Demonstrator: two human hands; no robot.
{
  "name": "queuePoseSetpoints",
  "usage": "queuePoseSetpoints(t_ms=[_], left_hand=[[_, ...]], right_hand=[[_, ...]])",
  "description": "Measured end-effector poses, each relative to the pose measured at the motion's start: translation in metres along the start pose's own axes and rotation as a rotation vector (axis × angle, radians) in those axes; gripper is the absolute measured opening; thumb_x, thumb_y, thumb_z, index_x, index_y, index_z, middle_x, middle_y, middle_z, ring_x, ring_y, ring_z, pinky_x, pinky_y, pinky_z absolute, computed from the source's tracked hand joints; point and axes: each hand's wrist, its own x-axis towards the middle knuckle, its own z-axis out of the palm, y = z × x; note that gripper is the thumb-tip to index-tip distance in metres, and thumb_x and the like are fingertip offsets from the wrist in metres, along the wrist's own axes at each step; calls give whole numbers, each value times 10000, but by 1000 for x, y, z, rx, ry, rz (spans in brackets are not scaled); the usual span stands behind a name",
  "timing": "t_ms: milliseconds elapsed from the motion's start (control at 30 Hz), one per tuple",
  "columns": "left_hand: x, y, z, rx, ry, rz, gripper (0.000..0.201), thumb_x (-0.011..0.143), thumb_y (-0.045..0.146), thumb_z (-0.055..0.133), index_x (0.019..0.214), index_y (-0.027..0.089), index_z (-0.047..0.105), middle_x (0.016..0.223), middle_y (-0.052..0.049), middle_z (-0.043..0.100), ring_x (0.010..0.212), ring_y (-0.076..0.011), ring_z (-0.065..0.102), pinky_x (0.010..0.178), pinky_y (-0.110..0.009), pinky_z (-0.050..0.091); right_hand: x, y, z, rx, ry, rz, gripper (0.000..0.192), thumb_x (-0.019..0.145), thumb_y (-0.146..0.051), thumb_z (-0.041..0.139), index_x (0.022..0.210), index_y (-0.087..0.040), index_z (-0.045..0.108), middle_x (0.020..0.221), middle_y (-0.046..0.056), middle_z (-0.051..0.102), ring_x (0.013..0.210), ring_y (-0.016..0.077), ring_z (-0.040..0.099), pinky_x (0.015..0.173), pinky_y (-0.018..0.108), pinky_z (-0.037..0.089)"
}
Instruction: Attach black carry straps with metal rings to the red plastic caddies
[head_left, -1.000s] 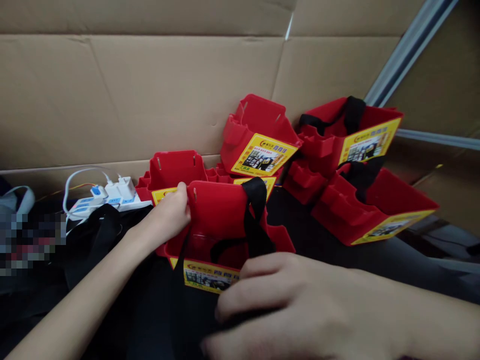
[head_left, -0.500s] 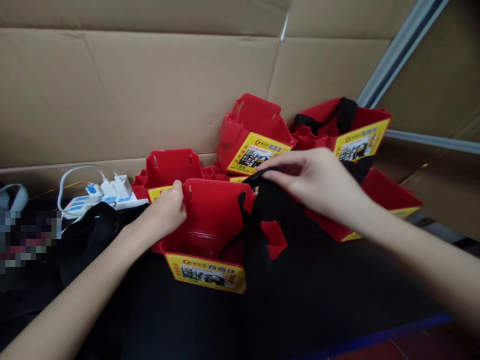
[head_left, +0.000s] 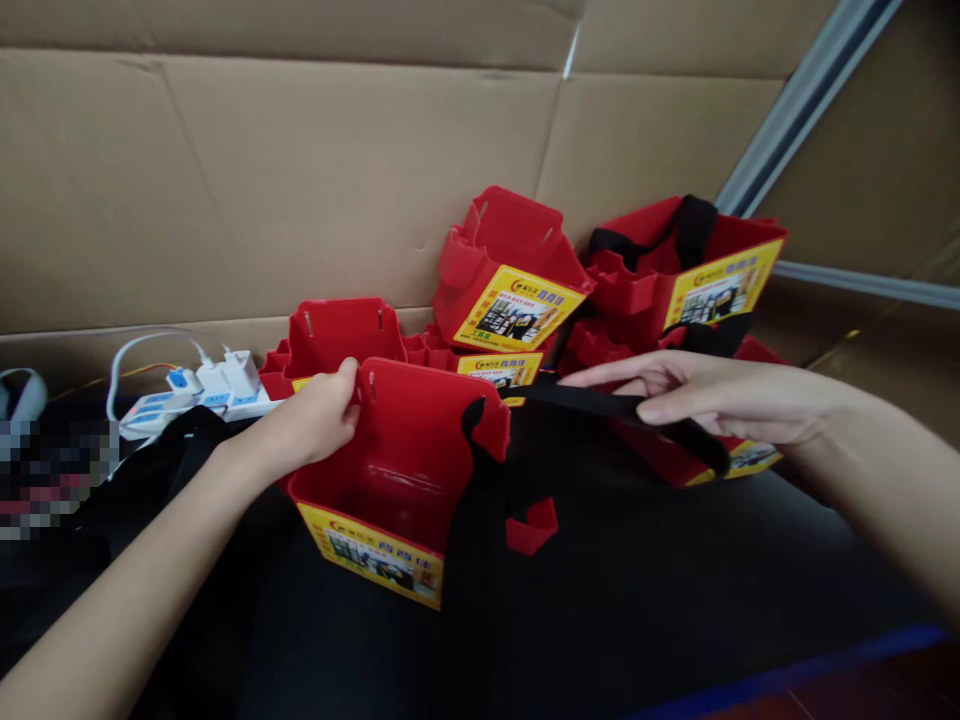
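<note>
Two hands are on one red plastic caddy [head_left: 397,470], the nearest of a heap of the same caddies, and everything here turns on the black webbing strap [head_left: 600,405] running out of it. The caddy sits on the dark tabletop [head_left: 637,600] in front of the person, tipped a little so its open top faces them, its yellow label [head_left: 379,558] along the near lower edge. The left hand [head_left: 311,425] pinches the top left corner of the caddy's tall back wall, thumb in front and fingers curled behind, right beside a small slot in that wall. The strap leaves the wall's right edge and runs nearly level to the right, its long axis across the view and sloping slightly down at the far end. The right hand [head_left: 712,400] holds it there, well to the right of the caddy, fingers stretched long and flat with the strap lying under them; the thumb is hidden, so I can only judge that it presses from below. The strap looks taut between wall and hand. Its anchored end is much nearer the left hand; its free end, past the right fingers, hangs towards the table.

Behind stand more red caddies [head_left: 510,280], some with their own black straps, leaning against a cardboard wall [head_left: 300,180]. A white power strip [head_left: 202,395] with plugs lies at the left.
</note>
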Motion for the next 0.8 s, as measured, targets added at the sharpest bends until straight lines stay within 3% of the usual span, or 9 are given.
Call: queuePoseSetpoints(t_ms=[167,267,333,400,467,567,700,767,800], left_hand=[[2,-6,1,16,-10,11,266,801,199,434,1060,137,435,855,-130,652,775,-262,648,673,-325,464],[2,-6,1,30,-3,4,280,807,203,423,1076,126,429,858,-134,653,781,-268,649,682,-335,467],[2,-6,1,37,-1,1,289,806,200,424,1085,124,425,857,-133,654,784,-267,651,690,-336,470],[3,-7,1,39,-2,-1,302,805,200,426,1097,123,419,857,-130,655,784,-265,653,695,-336,473],[2,-8,1,39,-2,-3,309,804,199,426,1103,122,417,863,-132,657,785,-264,654,693,-335,476],[3,-9,0,35,-2,-4,304,802,205,433,1095,121,425,869,-134,658,783,-264,655,684,-331,479],[3,-10,0,33,-3,-3,320,805,204,433,1112,116,416,846,-131,658,758,-257,655,679,-331,477],[3,-10,0,32,-4,-1,322,809,203,426,1119,116,412,843,-130,657,751,-254,654,679,-333,476],[3,-10,0,31,-6,-1,320,811,204,422,1119,117,412,844,-129,656,748,-253,654,679,-333,475]], right_hand=[[-1,14,-1,-225,-29,71,279,790,-296,496,893,-143,706,693,51,669,672,177,610,623,264,453],[1,22,-12,-347,-74,211,284,745,-239,515,939,-144,700,592,35,617,586,169,568,555,249,410],[3,27,-23,-425,11,283,318,725,-216,519,986,-142,687,533,24,557,529,154,519,520,239,368],[6,31,-33,-485,153,284,345,731,-206,498,1023,-141,671,524,22,516,489,133,462,511,237,337],[8,36,-39,-529,209,268,351,752,-209,472,1039,-135,660,572,40,527,479,120,419,513,241,323],[10,42,-33,-581,39,277,343,788,-242,477,1061,-124,649,704,84,598,520,130,443,538,256,345],[-2,30,-8,-489,-332,109,396,782,-260,579,1148,-108,586,880,120,643,708,202,580,663,310,446],[-16,9,5,-348,-328,-94,427,788,-285,592,1175,-107,552,962,132,626,828,225,599,759,342,479],[-24,-4,11,-261,-261,-216,399,813,-303,563,1171,-127,549,1019,128,610,896,224,595,819,351,479]])
